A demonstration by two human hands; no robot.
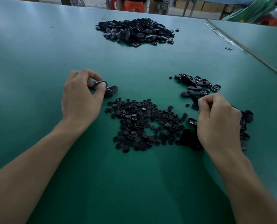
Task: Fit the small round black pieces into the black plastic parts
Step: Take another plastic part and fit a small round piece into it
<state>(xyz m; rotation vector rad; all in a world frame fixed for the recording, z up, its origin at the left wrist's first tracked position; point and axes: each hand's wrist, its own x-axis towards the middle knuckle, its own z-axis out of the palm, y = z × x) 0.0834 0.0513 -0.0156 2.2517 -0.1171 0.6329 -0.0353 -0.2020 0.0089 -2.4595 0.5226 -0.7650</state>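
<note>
Green matte table top point(37, 62), soft overhead glare at far left. Second green table point(264, 42) alongside at right, narrow seam between. Beyond far edge: orange plastic stool point(133, 5), cardboard boxes point(212, 5) on pale floor, green sacks point(254, 10) top right.

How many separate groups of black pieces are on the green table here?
4: a big far pile; the round pieces in the middle; plastic parts on the right, some behind the right hand; a few parts at the left hand. Strays lie apart.
</note>
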